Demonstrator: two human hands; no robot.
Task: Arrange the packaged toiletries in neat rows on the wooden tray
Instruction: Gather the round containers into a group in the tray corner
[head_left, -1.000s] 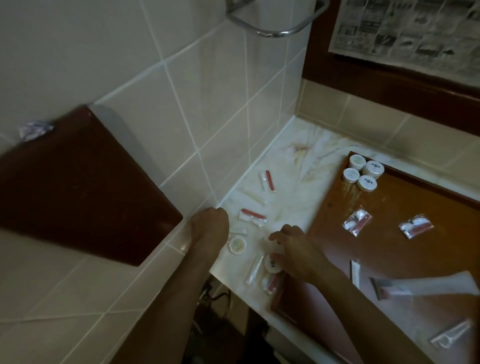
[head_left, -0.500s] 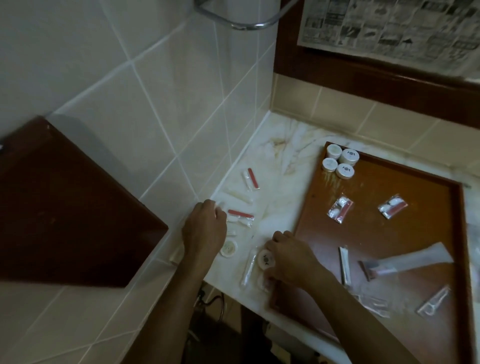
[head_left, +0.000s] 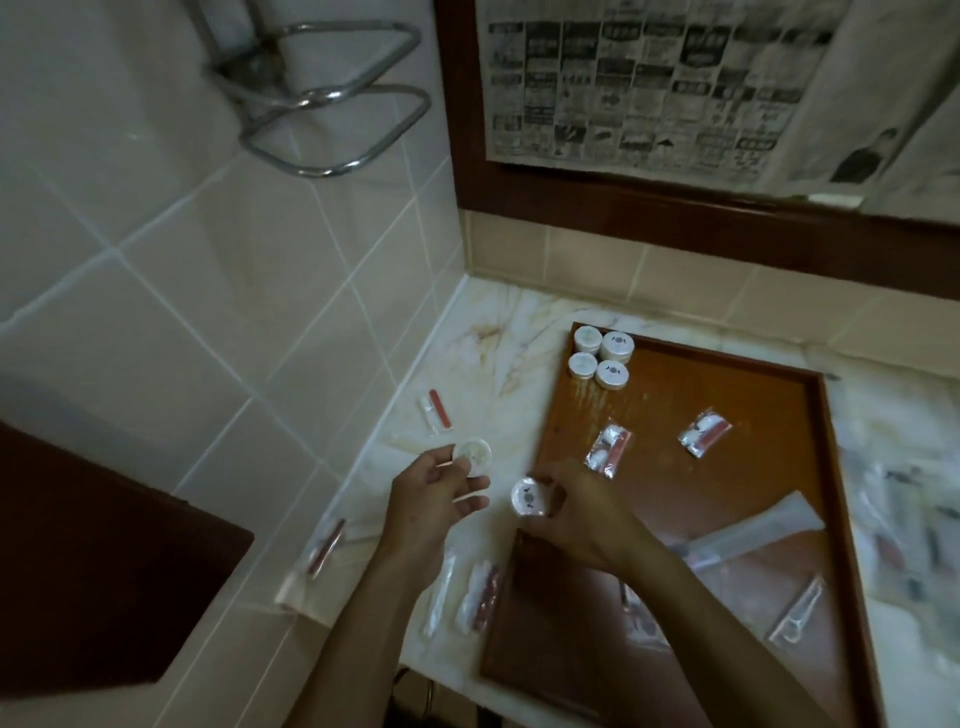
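The wooden tray (head_left: 769, 395) lies on the marble counter at right. Several small white round containers (head_left: 602, 356) stand grouped in its far left corner. Two clear sachets with red contents (head_left: 609, 449) (head_left: 704, 432) lie mid-tray, with a long white packet (head_left: 763, 530) and a clear-wrapped item (head_left: 797, 610) nearer me. My left hand (head_left: 436, 499) is raised above the counter, pinching a round white container (head_left: 471, 456) at its fingertips. My right hand (head_left: 576, 512) hovers at the tray's left edge and grips another round container (head_left: 530, 498).
Loose packets lie on the counter left of the tray: a red-and-white one (head_left: 436, 413) by the wall, a red-striped one (head_left: 322, 551) at the edge, two (head_left: 470, 592) near my left forearm. A chrome rack (head_left: 322, 98) hangs on the tiled wall. Blurred packets (head_left: 904, 525) lie right of the tray.
Both hands have risen from the counter, each lifting a round white container. The camera view has tilted up and to the right.
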